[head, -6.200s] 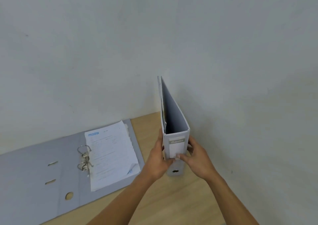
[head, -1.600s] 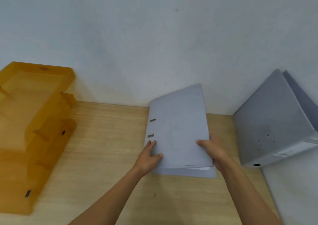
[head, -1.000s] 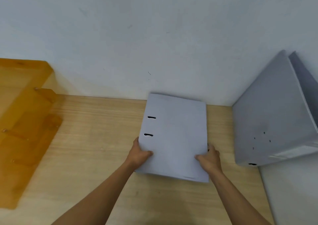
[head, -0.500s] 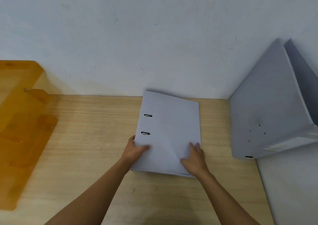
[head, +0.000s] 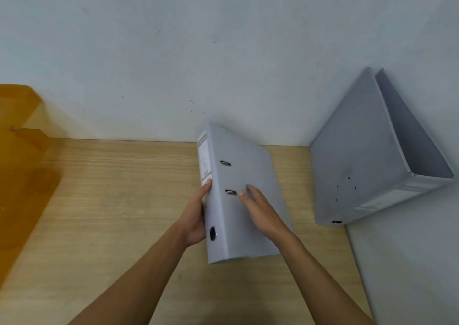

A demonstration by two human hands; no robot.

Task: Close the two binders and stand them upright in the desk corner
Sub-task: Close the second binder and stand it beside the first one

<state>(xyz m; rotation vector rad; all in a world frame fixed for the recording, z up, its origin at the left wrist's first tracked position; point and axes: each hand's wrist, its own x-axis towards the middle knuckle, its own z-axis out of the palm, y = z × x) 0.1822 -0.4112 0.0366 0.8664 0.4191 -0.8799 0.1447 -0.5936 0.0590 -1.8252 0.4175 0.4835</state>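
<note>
Closed binder [head: 244, 195] tilted up on bench [head: 111, 200]
Left hand [head: 196, 215] grips spine; right hand [head: 259, 206] spread flat on cover.

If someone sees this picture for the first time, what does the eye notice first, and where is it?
First, the closed grey binder in the middle of the wooden desk, with its spine side raised, the left hand on the spine and the right hand flat on its cover. Next, the second grey binder already standing in the right corner, and the orange tray at far left.
</note>
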